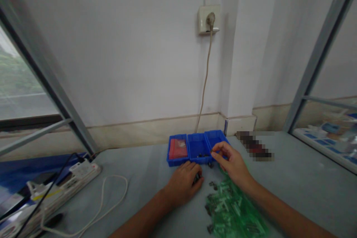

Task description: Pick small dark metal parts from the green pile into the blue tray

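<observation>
Right hand: pinched a small dark piece.
Middle blue bin: lay just left of those fingertips.
Left hand: curled round dark parts.

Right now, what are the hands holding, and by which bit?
The left hand cups small dark parts; the right hand seems to pinch a tiny piece, by which end I can't tell.

Small-parts work area, workshop type

Grey flat-topped bench; blue plastic three-compartment bin with small dark pieces; green transparent plastic bag of small parts; long white power strip.
</observation>
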The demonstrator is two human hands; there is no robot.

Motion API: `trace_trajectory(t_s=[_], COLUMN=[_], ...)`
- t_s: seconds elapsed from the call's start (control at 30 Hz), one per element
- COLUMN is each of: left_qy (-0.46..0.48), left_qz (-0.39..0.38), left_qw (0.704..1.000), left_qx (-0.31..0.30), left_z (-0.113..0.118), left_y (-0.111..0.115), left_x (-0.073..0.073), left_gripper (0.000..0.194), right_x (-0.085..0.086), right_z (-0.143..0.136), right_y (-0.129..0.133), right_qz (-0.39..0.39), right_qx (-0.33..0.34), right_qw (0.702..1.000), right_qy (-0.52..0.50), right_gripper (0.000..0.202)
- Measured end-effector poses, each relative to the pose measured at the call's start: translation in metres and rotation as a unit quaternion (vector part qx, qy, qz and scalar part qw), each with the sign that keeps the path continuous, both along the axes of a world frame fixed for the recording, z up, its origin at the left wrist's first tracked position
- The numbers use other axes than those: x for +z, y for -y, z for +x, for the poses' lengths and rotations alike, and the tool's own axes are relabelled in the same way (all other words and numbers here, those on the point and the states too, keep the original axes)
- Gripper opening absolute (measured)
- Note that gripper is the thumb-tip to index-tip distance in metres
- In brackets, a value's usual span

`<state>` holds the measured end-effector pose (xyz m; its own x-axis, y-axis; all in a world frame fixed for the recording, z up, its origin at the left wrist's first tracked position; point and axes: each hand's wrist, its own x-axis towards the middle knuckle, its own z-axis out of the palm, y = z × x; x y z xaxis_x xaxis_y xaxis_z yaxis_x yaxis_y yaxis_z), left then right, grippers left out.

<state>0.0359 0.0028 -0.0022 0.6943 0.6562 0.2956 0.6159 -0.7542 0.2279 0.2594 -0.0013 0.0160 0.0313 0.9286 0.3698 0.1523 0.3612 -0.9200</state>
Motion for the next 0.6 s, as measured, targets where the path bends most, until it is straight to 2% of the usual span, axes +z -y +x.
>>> trace_trajectory(t_s=[0.13,0.23,0.4,0.5,0.6], left_qy=[-0.001,0.003,0.003,-0.003,-0.006], left_qz=[-0.004,-0.003,-0.001,-0.004,-0.008], left_qw=[1.0,1.0,1.0,1.0,1.0], left_qx=[0.002,0.0,0.0,0.002,0.003], left_z=[0.0,0.0,-0.001,0.0,0.0], left_y=[0.0,0.0,0.001,0.002,0.002], left_x=[0.0,0.0,0.001,0.003,0.004], left_gripper=[0.007,0.006,0.005,0.005,0.006], right_x=[-0.001,0.001,0.0,-0.002,-0.003], right_z=[-0.002,-0.006,-0.01,-0.011,-0.011], right_y=[0.007,0.013,0.012,0.007,0.003], right_qz=[0.107,0.102,-0.008,-0.084,-0.119], right_qx=[-0.032,-0.021,0.066,0.099,0.111], right_qw=[0.984,0.982,0.997,0.989,0.976], right_qy=[0.141,0.156,0.034,-0.063,-0.145], right_gripper=[0.005,0.003,0.022,0.034,0.037])
